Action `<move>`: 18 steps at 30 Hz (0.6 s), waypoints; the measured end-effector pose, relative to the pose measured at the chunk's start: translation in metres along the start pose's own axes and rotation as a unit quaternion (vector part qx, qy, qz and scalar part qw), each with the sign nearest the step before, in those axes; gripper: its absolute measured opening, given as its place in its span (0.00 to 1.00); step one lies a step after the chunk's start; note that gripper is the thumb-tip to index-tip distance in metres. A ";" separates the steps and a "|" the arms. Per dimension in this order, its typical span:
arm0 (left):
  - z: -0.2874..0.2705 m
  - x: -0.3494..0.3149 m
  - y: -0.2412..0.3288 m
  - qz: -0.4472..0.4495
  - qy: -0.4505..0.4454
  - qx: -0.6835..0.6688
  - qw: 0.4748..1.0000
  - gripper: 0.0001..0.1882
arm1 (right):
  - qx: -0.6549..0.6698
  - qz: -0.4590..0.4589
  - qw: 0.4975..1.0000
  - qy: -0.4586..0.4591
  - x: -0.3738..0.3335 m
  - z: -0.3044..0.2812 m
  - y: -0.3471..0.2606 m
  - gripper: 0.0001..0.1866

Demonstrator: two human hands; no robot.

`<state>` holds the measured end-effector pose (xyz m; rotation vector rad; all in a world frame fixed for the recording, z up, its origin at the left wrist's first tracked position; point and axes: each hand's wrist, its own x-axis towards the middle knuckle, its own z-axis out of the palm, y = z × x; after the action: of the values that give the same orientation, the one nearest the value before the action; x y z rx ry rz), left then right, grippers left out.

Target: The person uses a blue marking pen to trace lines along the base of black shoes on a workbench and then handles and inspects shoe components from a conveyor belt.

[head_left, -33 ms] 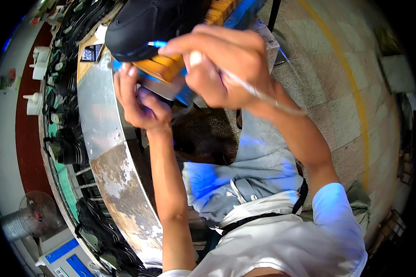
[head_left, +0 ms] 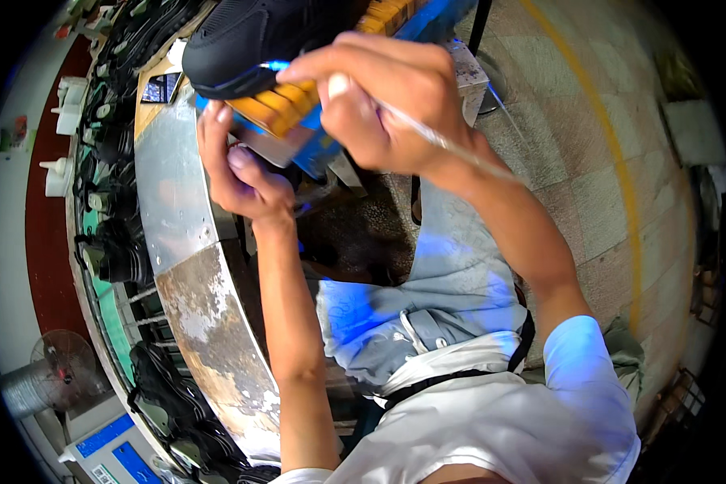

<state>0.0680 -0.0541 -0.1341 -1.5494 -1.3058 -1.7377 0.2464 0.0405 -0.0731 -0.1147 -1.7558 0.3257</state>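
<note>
A black shoe (head_left: 246, 40) rests at the top on a yellow ribbed stand (head_left: 278, 109) with blue edges. In my right hand (head_left: 399, 109) is a thin pale pen-like tool (head_left: 436, 137), pinched between thumb and fingers. Its tip, bright under blue light, meets or nearly meets the shoe's lower side; I cannot tell which. Curled round the near left corner of the stand, my left hand (head_left: 246, 169) has its fingertips just below the shoe's toe and its thumb lower down.
A metal-topped bench (head_left: 177, 185) curves along my left, with a phone (head_left: 160, 88) on it. Beyond runs a rack of black shoes (head_left: 121, 254). White bottles (head_left: 56, 177) stand farther left, above a fan (head_left: 60, 367). Tiled floor (head_left: 581, 177) lies to the right.
Both hands have shifted slightly up and left. The shoe and stand have tilted or moved up a little, showing more of the yellow ribs. The tool stays in my right hand.
</note>
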 end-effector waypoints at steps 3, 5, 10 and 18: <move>-0.001 0.025 0.003 -0.199 0.009 -0.097 0.975 0.26 | -0.030 -0.009 0.999 -0.039 0.013 0.007 0.030 0.14; -0.003 0.044 0.004 -0.231 -0.048 0.008 0.972 0.26 | -0.009 -0.009 0.999 -0.050 0.020 0.005 0.044 0.15; 0.005 0.068 -0.008 -0.191 -0.178 0.176 0.949 0.50 | -0.040 0.003 0.999 -0.036 0.027 -0.010 0.071 0.14; 0.010 0.058 -0.023 -0.099 -0.162 0.189 0.963 0.57 | -0.208 -0.093 0.967 -0.117 0.019 -0.048 0.088 0.15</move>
<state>0.0395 -0.0215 -0.0887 -1.5576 -1.8843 -1.2669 0.2804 0.1364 -0.0713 -0.2176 -2.0328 -0.1791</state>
